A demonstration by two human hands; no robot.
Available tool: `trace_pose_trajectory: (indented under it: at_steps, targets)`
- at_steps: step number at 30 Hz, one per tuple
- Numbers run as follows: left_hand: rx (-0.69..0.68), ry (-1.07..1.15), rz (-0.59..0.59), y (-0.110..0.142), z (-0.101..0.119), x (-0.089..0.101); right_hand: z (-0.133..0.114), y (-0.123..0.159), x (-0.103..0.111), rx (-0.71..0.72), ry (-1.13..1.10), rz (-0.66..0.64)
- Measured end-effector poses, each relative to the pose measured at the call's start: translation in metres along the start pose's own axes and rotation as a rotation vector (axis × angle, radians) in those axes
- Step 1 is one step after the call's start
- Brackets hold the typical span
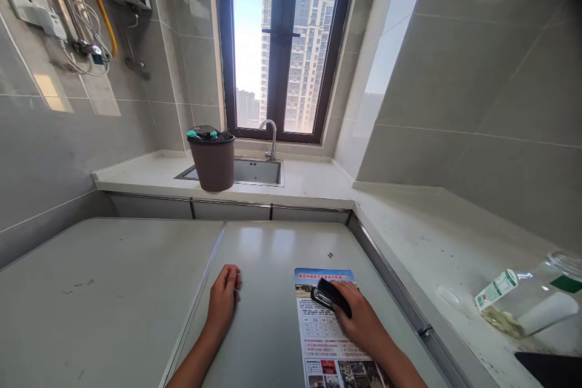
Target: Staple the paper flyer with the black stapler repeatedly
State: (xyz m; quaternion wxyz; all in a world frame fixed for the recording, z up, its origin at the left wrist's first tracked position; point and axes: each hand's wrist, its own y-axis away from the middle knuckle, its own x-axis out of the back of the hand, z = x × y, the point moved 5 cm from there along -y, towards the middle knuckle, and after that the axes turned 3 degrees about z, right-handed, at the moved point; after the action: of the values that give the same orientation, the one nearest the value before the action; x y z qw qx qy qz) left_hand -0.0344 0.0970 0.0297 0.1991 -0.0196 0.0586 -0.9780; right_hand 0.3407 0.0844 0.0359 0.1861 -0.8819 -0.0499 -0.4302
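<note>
My right hand (359, 318) rests on a printed flyer (325, 339) and is closed around a small black stapler (328, 295), which lies on the flyer's upper part. The flyer lies flat on the grey table top (268, 327), its lower end running out of view. My left hand (224, 298) lies on the table to the left of the flyer, fingers curled loosely under, holding nothing I can see. A couple of tiny dark staples (330, 254) lie on the table beyond the flyer.
A brown bin (213, 160) with a black liner stands at the sink (254, 171) under the window, beside a tap (271, 138). On the white counter at the right lies a clear glass jar (527, 300) on its side. A water heater with hoses (97, 18) hangs upper left.
</note>
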Motion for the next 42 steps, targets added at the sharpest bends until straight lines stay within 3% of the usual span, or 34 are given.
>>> trace_pose_trajectory:
  at_steps: [3, 6, 9, 12, 15, 21, 27, 35, 38, 42]
  targets:
    - [0.010, -0.034, -0.052, 0.004, 0.002, -0.005, -0.002, -0.006, 0.008, 0.013, -0.054, -0.006]
    - [0.066, 0.034, -0.033, 0.005, 0.001, -0.003, 0.005, -0.015, 0.019, 0.023, -0.153, 0.012]
    - [0.115, 0.123, -0.004, 0.004, -0.004, -0.001, 0.041, -0.025, 0.037, -0.163, -0.207, 0.210]
    - [0.131, 0.142, -0.005, 0.001, -0.009, 0.000, 0.082, -0.027, 0.049, -0.376, -0.067, 0.400]
    - [0.149, 0.136, -0.006, 0.000, -0.015, 0.001, 0.097, -0.029, 0.043, -0.372, 0.081, 0.358]
    - [0.155, 0.101, -0.023, -0.001, -0.016, 0.002, 0.096, -0.027, 0.032, -0.367, 0.168, 0.277]
    - [0.140, 0.074, -0.014, 0.001, -0.010, 0.003, 0.096, -0.027, 0.029, -0.301, 0.167, 0.277]
    - [0.185, 0.074, -0.010, 0.002, -0.006, 0.000, 0.068, -0.036, 0.033, -0.005, 0.128, 0.321]
    - [0.217, 0.107, 0.016, 0.003, -0.005, 0.001, 0.065, -0.048, 0.023, 0.077, 0.102, 0.245]
    - [0.250, 0.170, 0.000, 0.004, -0.001, 0.001, 0.073, -0.068, -0.008, 0.165, 0.048, 0.033]
